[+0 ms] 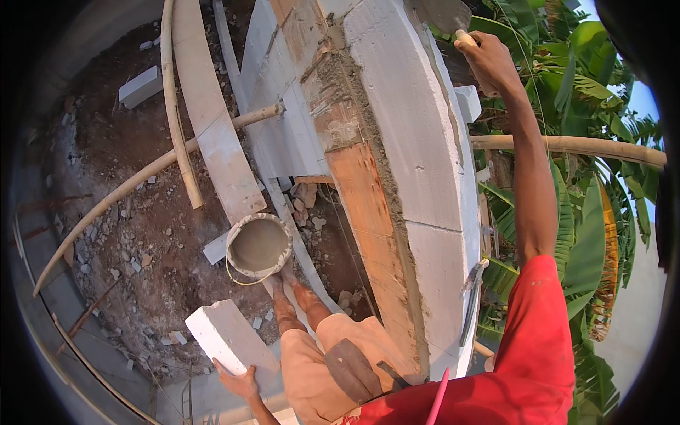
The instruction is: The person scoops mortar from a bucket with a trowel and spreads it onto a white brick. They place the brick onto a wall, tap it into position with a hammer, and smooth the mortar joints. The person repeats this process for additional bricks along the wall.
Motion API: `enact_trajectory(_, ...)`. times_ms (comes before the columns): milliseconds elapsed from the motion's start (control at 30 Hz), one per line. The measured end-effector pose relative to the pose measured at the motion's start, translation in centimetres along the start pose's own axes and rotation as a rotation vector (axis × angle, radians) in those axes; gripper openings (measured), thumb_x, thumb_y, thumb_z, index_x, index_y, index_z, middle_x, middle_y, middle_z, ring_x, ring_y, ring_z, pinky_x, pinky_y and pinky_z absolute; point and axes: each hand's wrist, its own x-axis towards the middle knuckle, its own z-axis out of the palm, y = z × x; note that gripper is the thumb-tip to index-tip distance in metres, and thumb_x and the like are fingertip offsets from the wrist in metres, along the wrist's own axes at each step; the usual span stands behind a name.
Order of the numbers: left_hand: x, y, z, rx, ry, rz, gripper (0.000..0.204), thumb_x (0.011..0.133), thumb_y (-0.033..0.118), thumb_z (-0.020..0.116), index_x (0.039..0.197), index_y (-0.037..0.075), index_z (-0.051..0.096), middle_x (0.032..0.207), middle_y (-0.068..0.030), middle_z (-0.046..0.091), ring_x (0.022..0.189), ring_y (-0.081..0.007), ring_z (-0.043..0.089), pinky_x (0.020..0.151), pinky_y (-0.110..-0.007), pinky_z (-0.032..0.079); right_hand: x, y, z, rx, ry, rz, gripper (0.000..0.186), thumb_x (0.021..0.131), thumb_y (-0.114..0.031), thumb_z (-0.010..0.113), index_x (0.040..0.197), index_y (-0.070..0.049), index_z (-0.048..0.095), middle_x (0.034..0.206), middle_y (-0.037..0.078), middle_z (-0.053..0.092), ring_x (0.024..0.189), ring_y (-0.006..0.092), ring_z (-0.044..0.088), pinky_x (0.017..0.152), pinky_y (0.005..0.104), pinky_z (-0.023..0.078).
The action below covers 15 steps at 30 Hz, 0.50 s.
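The right hand is closed around the handle of the trowel, positioned at the upper right beyond the white block wall. The left hand, fingers and thumb spread, contacts the lower end of the loose white block, at lower left; whether it grips or only steadies cannot be told. The bucket, containing grey mortar, is located above this block in the view.
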Motion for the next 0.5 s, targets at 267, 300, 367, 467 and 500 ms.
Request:
enact_trajectory(267, -0.2, -1.1, 0.0, -0.010, -0.088, -0.071, 0.123, 0.047, 0.008, 0.085, 0.158, 0.007, 0.033, 0.143, -0.0250, 0.050, 0.123, -0.0441, 0.049, 0.110, -0.048, 0.037, -3.6, 1.0, 0.6, -0.105, 0.031, -0.110, 0.048, 0.095, -0.041, 0.062, 0.123, -0.002, 0.066, 0.077, 0.011, 0.066, 0.065, 0.0188, 0.063, 0.066, 0.0370, 0.051)
enact_trajectory(300, -0.2, -0.9, 0.0, 0.003, -0.077, -0.050, 0.123, 0.047, 0.007, 0.085, 0.158, 0.008, 0.032, 0.142, -0.0249, 0.050, 0.122, -0.0441, 0.049, 0.110, -0.048, 0.036, -5.5, 1.3, 0.8, -0.089, 0.023, -0.081, 0.048, 0.095, -0.040, 0.063, 0.124, -0.002, 0.066, 0.079, 0.012, 0.067, 0.066, 0.0197, 0.064, 0.068, 0.0379, 0.052)
enact_trajectory(367, -0.3, -0.3, 0.1, -0.041, -0.047, 0.028, 0.125, 0.047, 0.006, 0.086, 0.159, 0.009, 0.031, 0.141, -0.0246, 0.049, 0.122, -0.0442, 0.049, 0.110, -0.049, 0.036, -9.1, 1.7, 1.3, -0.150, 0.046, -0.066, 0.048, 0.095, -0.039, 0.064, 0.126, -0.002, 0.065, 0.084, 0.016, 0.070, 0.071, 0.0240, 0.067, 0.072, 0.0405, 0.052)
enact_trajectory(467, -0.3, 1.0, 0.1, 0.055, -0.019, 0.062, 0.124, 0.048, 0.007, 0.086, 0.159, 0.010, 0.030, 0.139, -0.0239, 0.050, 0.120, -0.0436, 0.049, 0.110, -0.049, 0.036, -15.4, 3.1, 1.1, -0.191, -0.025, 0.031, 0.045, 0.095, -0.034, 0.062, 0.127, -0.003, 0.063, 0.106, 0.026, 0.071, 0.105, 0.0451, 0.065, 0.094, 0.0507, 0.048)
enact_trajectory(500, -0.3, 1.4, 0.2, 0.029, -0.075, -0.022, 0.123, 0.049, 0.007, 0.086, 0.159, 0.010, 0.030, 0.138, -0.0240, 0.051, 0.120, -0.0435, 0.049, 0.110, -0.050, 0.037, -17.5, 3.4, 1.3, -0.255, 0.013, 0.112, 0.045, 0.095, -0.033, 0.063, 0.128, -0.003, 0.062, 0.106, 0.027, 0.071, 0.105, 0.0449, 0.066, 0.094, 0.0507, 0.049)
